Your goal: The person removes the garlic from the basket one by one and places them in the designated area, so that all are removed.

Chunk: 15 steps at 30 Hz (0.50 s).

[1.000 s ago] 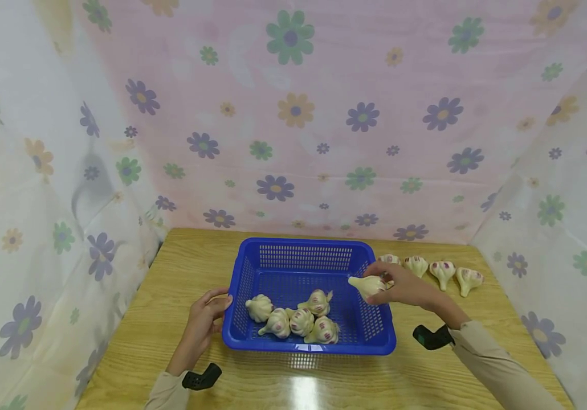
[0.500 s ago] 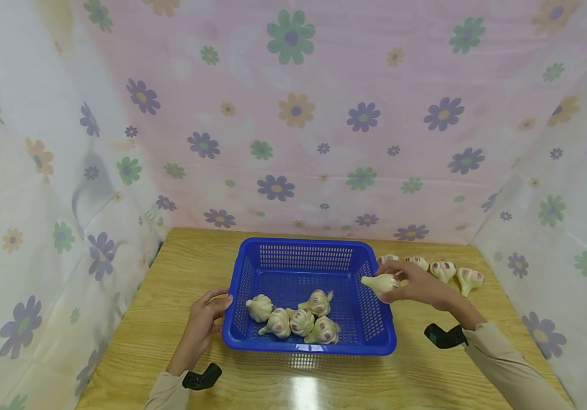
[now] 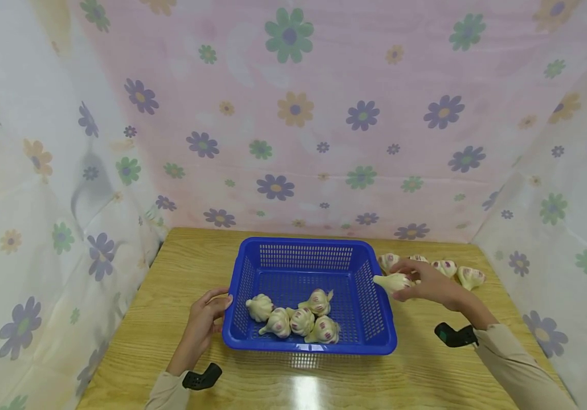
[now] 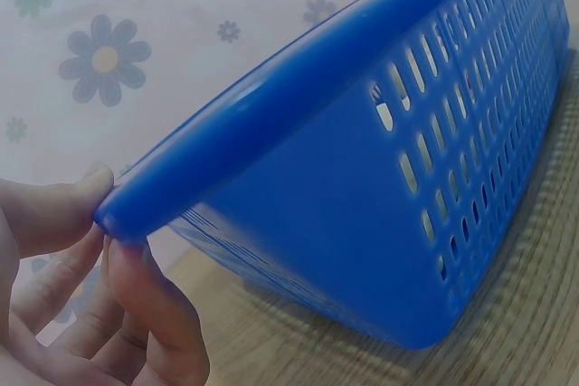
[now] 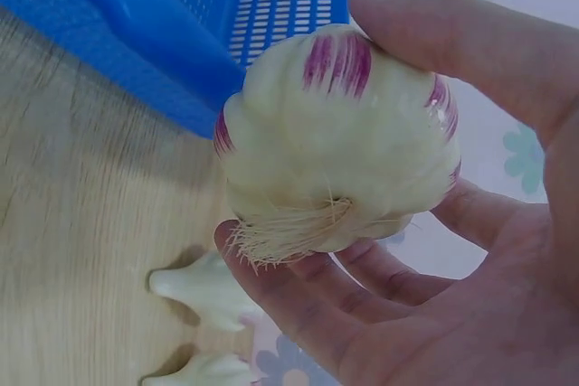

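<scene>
A blue plastic basket (image 3: pixel 304 345) stands on the wooden table with several garlic bulbs (image 3: pixel 301 322) lying in its near half. My left hand (image 3: pixel 203 320) pinches the basket's left rim between thumb and fingers, which the left wrist view shows closely at the rim (image 4: pixel 226 137). Just over the basket's right rim, my right hand (image 3: pixel 429 285) holds a garlic bulb (image 3: pixel 395 282) by its sides, its stem pointing left. In the right wrist view that bulb (image 5: pixel 335 146) shows purple streaks and a tuft of roots, gripped between thumb and fingers.
Several more garlic bulbs (image 3: pixel 444 267) lie in a row at the table's back right, partly hidden behind my right hand. Flower-patterned cloth (image 3: pixel 319 165) hangs at the back and both sides of the wooden table (image 3: pixel 170 273).
My right hand has moved right with the garlic bulb, from above the basket's inside to its right rim. The left hand and the basket have stayed in place.
</scene>
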Each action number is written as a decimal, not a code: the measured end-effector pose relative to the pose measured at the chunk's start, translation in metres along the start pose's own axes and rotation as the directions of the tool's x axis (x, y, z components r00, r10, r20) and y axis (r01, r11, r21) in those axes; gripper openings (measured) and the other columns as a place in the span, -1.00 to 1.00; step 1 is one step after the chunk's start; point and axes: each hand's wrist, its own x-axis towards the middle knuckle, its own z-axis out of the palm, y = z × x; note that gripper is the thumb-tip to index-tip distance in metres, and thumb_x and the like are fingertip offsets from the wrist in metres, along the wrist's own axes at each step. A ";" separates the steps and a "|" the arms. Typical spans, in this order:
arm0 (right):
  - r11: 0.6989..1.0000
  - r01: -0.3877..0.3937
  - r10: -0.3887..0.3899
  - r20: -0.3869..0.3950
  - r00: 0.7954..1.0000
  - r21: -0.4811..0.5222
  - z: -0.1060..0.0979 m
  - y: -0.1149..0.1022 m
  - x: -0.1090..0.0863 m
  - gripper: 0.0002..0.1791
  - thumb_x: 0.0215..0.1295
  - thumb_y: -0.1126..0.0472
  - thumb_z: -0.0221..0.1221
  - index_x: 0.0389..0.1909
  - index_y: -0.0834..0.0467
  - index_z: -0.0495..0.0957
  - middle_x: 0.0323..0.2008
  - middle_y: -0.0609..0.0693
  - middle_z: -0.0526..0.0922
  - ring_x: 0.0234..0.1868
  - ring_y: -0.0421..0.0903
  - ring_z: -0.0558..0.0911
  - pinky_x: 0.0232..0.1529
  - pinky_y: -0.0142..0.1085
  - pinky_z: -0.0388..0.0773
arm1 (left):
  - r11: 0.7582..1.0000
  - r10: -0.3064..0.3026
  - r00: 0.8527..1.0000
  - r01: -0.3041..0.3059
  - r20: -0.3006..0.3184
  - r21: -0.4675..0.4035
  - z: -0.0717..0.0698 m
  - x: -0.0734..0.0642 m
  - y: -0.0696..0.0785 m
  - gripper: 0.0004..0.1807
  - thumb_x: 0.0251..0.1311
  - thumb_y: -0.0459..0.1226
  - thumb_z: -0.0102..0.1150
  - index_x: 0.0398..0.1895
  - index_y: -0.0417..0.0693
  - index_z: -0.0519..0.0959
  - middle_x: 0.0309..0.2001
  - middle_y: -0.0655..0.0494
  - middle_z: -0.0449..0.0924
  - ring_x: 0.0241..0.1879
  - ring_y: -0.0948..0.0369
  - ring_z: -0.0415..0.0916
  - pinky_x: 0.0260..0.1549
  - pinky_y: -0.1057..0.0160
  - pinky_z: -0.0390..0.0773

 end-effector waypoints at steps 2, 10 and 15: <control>1.000 -0.009 0.009 -0.007 1.000 0.003 -0.001 0.002 0.000 -0.37 0.09 0.08 0.36 0.13 0.24 0.36 0.19 0.29 0.27 0.16 0.35 0.28 -0.02 0.11 0.43 | 1.000 -0.003 1.000 0.003 -0.001 0.001 0.000 0.000 0.000 -0.54 0.10 -0.31 0.28 0.11 -0.14 0.47 -0.28 0.03 0.62 -0.46 0.19 0.55 -0.65 0.29 0.53; 0.996 -0.041 0.043 -0.029 0.999 0.073 -0.003 0.017 0.002 -0.33 0.08 0.14 0.36 0.09 0.29 0.21 0.11 0.33 0.28 0.02 0.22 0.41 -0.19 -0.10 0.51 | 1.000 -0.003 1.000 0.003 0.001 0.000 0.000 -0.001 0.001 -0.53 0.10 -0.29 0.29 0.11 -0.15 0.47 -0.28 0.01 0.61 -0.46 0.19 0.54 -0.59 0.26 0.57; 0.993 -0.047 0.051 -0.029 0.998 0.106 -0.004 0.024 0.004 -0.36 0.08 0.16 0.36 0.07 0.28 0.24 0.09 0.31 0.32 -0.02 0.15 0.45 -0.20 -0.12 0.50 | 1.000 0.002 1.000 -0.002 0.003 0.002 0.000 0.000 0.001 -0.53 0.10 -0.30 0.28 0.12 -0.17 0.46 -0.29 0.02 0.61 -0.47 0.19 0.55 -0.61 0.27 0.56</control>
